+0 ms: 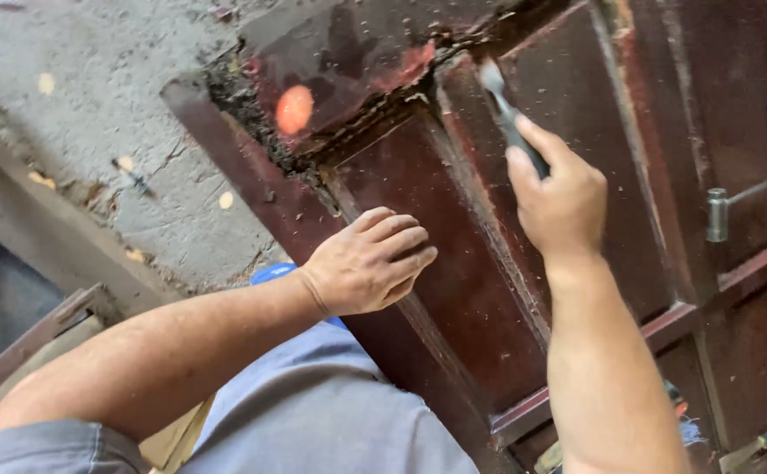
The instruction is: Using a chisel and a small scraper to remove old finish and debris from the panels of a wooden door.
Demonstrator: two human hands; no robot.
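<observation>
Looking down from head height, we see our two bare hands working on a dark red wooden panelled door [489, 290] lying flat in front of us. Our right hand [559, 197] is closed in a fist around the dark handle of a chisel [508, 110], whose pale blade tip points away from us and meets the door near a raised moulding, just beside a cracked, crumbling joint [348, 132] where the wood is broken and blackened. Our left hand [370, 263] rests knuckles up on a recessed panel of the door, fingers loosely curled and holding nothing. Specks of wood debris lie scattered over the red surface. A metal hinge pin [717, 215] sits on the door's far right side. Beyond the door lies a rough grey concrete floor [94, 96]. Our grey trousers [313, 412] show at the bottom edge.
</observation>
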